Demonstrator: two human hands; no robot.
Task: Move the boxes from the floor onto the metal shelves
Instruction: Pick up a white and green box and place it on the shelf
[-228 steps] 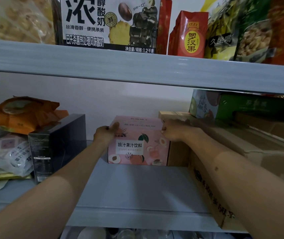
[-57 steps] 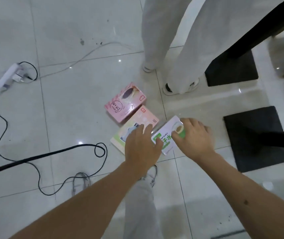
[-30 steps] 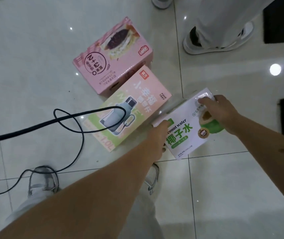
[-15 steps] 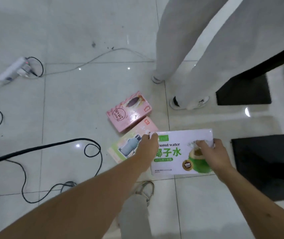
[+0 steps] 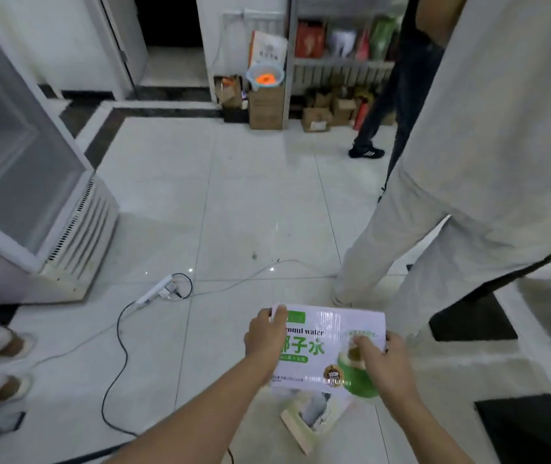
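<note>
A: Head view first. Where is the box?

B: Lower centre of the frame. The coconut water box [image 5: 329, 346] is off the floor, carried between both hands with its printed face up.

A: And the hands?

B: The left hand [image 5: 265, 334] grips the box's left edge, fingers curled over the upper corner. The right hand [image 5: 383, 361] clamps the right edge, thumb on the printed face.

A: How will it handle?

B: I judge it a stiff carton, glossy and perhaps slippery, and probably heavy if full of drinks. Opposite edges are the sensible hold; a palm underneath would be safer.

A: Anything else?

B: Another box [image 5: 311, 418] lies on the tiles just below it. A power strip [image 5: 155, 293] and a cable [image 5: 115, 366] sit lower left, a bystander's legs [image 5: 401, 249] to the right, and metal shelves [image 5: 341, 61] at the top.
</note>
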